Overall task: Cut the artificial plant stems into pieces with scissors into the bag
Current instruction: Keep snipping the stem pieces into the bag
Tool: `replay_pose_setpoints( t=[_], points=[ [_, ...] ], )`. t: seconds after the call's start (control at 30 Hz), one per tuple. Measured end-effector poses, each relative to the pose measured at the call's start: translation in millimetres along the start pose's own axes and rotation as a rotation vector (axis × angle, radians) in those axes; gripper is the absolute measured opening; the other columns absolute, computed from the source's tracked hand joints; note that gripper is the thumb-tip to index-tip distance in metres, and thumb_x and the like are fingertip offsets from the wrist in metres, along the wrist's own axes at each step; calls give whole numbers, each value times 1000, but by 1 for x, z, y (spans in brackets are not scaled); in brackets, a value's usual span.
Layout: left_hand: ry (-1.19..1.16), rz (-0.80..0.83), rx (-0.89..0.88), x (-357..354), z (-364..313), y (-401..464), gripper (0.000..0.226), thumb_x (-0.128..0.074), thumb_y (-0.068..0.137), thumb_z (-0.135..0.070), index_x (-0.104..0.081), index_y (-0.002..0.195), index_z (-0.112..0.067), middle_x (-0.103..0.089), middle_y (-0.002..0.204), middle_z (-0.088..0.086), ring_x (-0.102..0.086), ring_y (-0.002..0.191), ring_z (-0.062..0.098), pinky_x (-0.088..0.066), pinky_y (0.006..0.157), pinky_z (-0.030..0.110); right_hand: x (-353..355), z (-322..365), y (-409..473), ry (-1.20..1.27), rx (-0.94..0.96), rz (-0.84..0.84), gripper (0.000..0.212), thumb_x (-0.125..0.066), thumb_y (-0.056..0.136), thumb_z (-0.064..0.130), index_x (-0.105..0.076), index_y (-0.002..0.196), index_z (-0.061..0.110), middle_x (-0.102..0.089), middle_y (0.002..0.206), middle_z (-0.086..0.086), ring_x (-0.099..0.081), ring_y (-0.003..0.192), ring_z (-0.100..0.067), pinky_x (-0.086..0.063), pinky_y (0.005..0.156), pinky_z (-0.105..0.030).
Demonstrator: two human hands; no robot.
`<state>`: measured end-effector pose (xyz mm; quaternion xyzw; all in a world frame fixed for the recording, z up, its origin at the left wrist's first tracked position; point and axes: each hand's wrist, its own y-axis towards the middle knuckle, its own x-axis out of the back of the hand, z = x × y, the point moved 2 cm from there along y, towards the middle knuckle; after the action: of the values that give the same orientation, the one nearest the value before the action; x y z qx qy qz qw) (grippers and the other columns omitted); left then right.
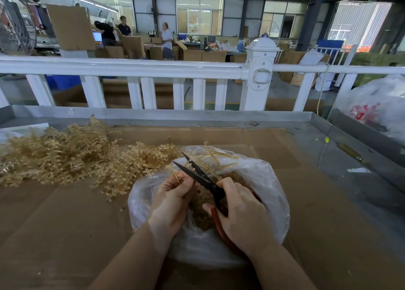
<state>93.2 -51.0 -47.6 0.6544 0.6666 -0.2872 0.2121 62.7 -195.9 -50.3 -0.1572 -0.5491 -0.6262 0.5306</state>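
A clear plastic bag (269, 180) lies open on the cardboard in front of me, with cut tan pieces (202, 213) heaped inside. Over its mouth my left hand (173, 200) pinches a pale tan artificial stem (210, 156) whose branches reach up and to the right. My right hand (241, 215) grips black scissors (197, 173) with red handles. The blades stand apart in a V, straddling the stem just above my left fingers. A large pile of uncut tan stems (65, 153) lies on the cardboard to the left of the bag.
Brown cardboard (306, 202) covers a metal tray table with raised rims (175, 114). A white fence (140, 70) runs behind it. A bulky plastic bag (381, 105) sits at the far right. Three people stand among cartons far back.
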Motion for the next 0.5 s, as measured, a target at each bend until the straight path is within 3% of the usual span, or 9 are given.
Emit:
replay_pose_setpoints(
  t=[0.3,0.5],
  points=[
    [9,22,12,0,0,-1,18,-48,87,9,-64,90,2,-73,81,14,-72,74,21,-58,60,27,3,3,0,37,9,-16,42,-54,85,54,-57,111,21,-64,99,7,-59,91,-9,-52,78,-24],
    [96,58,78,2,3,0,18,-59,74,0,-65,90,3,-71,97,23,-71,88,30,-60,73,37,4,3,0,55,14,-31,39,-59,87,49,-57,112,18,-64,100,7,-60,91,-8,-52,78,-23]
  ],
)
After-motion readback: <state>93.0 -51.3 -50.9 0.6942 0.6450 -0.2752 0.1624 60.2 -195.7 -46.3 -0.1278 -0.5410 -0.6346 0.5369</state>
